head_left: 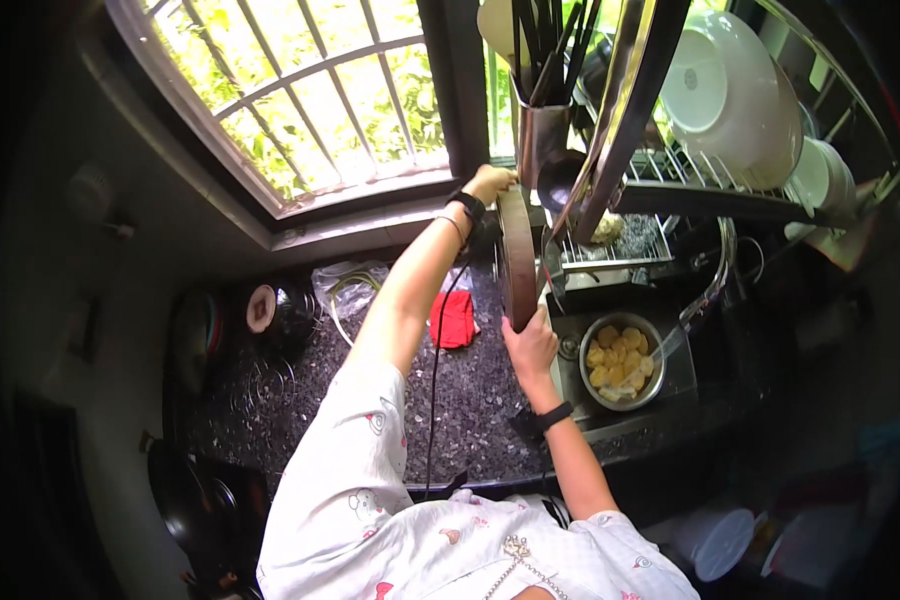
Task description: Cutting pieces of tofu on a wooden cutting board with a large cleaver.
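A thick, brown wooden cutting board (pixel 517 255) stands upright on its edge beside the utensil rack, seen nearly edge-on. My left hand (pixel 491 182) grips its far end by the window sill. At its near end, my right hand (pixel 532 348) holds the lower edge, with the thumb on the near side. Fingers of both hands are partly hidden behind the board. Just right of my right hand, a metal bowl (pixel 592 388) with pale yellow slices (pixel 620 358) sits in the sink under the faucet (pixel 712 285).
A red cloth (pixel 454 320) and a clear plastic bag (pixel 348 287) lie on the speckled dark counter (pixel 370 430). A dark cable (pixel 433 400) crosses it. Right of the board stand a metal utensil holder (pixel 544 140) and a dish rack (pixel 710 200) with a white bowl (pixel 735 100).
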The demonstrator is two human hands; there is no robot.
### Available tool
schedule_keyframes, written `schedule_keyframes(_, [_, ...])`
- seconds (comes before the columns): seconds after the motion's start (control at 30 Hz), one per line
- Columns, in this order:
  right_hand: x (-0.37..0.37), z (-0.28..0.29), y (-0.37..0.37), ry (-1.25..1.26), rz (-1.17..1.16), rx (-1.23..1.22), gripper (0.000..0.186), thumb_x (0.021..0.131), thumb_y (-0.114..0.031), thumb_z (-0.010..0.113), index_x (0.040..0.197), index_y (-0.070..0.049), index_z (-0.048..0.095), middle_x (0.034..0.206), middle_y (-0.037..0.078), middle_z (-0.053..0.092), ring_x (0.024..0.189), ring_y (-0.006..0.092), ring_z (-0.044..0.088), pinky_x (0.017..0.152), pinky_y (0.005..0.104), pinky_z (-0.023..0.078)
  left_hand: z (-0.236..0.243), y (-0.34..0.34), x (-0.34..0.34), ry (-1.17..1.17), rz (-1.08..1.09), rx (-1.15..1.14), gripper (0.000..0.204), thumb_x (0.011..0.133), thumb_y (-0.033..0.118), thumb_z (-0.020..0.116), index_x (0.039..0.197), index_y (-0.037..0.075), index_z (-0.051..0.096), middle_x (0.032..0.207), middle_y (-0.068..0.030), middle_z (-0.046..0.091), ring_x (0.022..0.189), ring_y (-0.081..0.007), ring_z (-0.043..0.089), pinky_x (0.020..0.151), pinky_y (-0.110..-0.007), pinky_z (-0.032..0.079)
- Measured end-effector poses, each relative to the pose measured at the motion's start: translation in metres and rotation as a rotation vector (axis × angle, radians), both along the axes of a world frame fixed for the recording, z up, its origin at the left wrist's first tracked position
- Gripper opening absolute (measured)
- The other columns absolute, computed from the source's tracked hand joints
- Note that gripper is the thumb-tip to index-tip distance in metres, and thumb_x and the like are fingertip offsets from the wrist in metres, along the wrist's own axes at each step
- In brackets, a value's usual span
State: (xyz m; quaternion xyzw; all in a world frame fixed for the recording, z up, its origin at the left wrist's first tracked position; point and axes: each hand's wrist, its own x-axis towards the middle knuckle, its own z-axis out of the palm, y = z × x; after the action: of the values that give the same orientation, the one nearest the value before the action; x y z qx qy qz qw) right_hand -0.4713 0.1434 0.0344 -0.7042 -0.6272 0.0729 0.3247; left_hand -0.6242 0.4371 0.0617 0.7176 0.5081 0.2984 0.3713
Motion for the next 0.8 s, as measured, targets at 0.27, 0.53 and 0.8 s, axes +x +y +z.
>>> schedule_keyframes(0.27, [-0.008,-0.016,-0.022,0.22,0.117,0.109,0.055,0.067,-0.031,0.077,0.103,0.001,0.052,0.077,0.024,0.062,0.069,0.0422,0.061,0.059,0.0473,0.049,0.042,-0.036,-0.019,-0.379,0.175,-0.521,0.036,0.088,0.044,0.053,0.075,0.012,0.061,0.076,-0.0008,0.058,0.075,-0.0153,0.047,0.064,-0.03,0.033])
schedule_keyframes(0.53, [0.002,-0.03,-0.049,0.341,0.077,0.209,0.062,0.059,-0.034,0.084,0.104,-0.003,0.054,0.077,0.021,0.064,0.072,0.0402,0.062,0.061,0.0438,0.049,0.114,-0.14,0.0,-0.825,0.125,-0.524,0.045,0.094,0.048,0.044,0.072,0.01,0.056,0.069,-0.0026,0.057,0.077,-0.0145,0.05,0.072,-0.032,0.041])
schedule_keyframes(0.8, [-0.019,-0.021,-0.043,0.239,0.015,0.206,0.063,0.062,-0.035,0.082,0.107,-0.002,0.054,0.075,0.02,0.064,0.069,0.038,0.063,0.059,0.0422,0.05,0.105,-0.104,-0.002,-0.767,0.142,-0.481,0.02,0.086,0.021,0.06,0.07,0.01,0.055,0.067,-0.0003,0.053,0.064,-0.0118,0.045,0.065,-0.026,0.035])
